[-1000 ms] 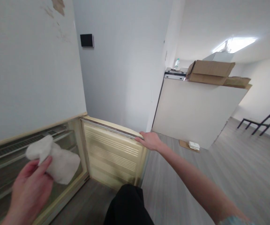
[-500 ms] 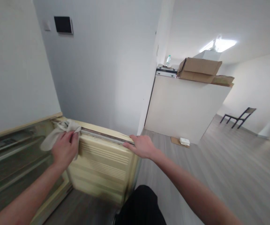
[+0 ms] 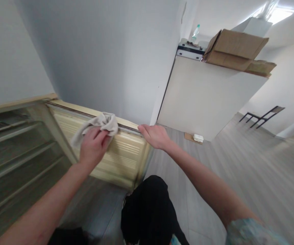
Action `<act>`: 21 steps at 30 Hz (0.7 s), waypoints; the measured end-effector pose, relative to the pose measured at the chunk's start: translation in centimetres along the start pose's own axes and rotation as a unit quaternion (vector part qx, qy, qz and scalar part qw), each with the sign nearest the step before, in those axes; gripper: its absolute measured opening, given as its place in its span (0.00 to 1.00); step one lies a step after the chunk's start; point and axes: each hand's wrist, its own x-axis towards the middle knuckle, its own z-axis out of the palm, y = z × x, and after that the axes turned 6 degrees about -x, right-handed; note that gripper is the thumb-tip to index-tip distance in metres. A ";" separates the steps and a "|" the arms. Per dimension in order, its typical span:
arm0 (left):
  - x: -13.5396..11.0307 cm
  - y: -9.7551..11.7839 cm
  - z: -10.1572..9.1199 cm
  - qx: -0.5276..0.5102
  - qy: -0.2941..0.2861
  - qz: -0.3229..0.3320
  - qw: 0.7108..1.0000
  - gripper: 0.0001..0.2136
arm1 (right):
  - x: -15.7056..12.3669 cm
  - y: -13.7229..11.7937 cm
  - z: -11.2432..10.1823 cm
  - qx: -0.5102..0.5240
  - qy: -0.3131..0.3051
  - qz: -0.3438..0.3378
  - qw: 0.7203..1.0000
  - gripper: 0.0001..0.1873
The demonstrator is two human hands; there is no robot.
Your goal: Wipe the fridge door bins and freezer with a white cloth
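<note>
A yellowed fridge door stands swung out from its cabinet, with a dark-streaked seal along the top edge. My left hand is closed on a crumpled whitish cloth, which lies over that top edge near its middle. At the door's free corner, my right hand grips the edge, fingers over the top; its thumb is partly hidden. To the left, the fridge interior shows several shelves.
Behind the door rises a grey wall. A white panel carries cardboard boxes and a plastic bottle. A small white packet lies on cardboard on the wood-look floor. Farther right is a chair. My knee is below the door.
My left hand has slid the cloth rightward along the door's top edge, from near the hinge to about the middle. The right hand stays at the corner. The view has tilted downward.
</note>
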 end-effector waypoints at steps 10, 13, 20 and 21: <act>-6.7 11.2 4.5 -0.061 -0.005 0.050 0.997 0.09 | -0.9 -0.9 0.3 -0.015 0.047 -0.002 0.999 0.39; -7.5 7.2 4.6 -0.050 0.036 -0.041 0.997 0.09 | -0.9 -1.0 0.6 -0.020 0.048 0.007 0.999 0.41; -6.8 4.5 2.4 -0.061 0.133 -0.315 0.938 0.20 | -2.4 -3.0 0.4 -0.014 0.064 0.020 0.998 0.42; -7.8 6.7 2.8 -0.082 0.115 -0.313 0.939 0.20 | -2.7 -3.4 0.3 -0.014 0.064 0.024 0.998 0.42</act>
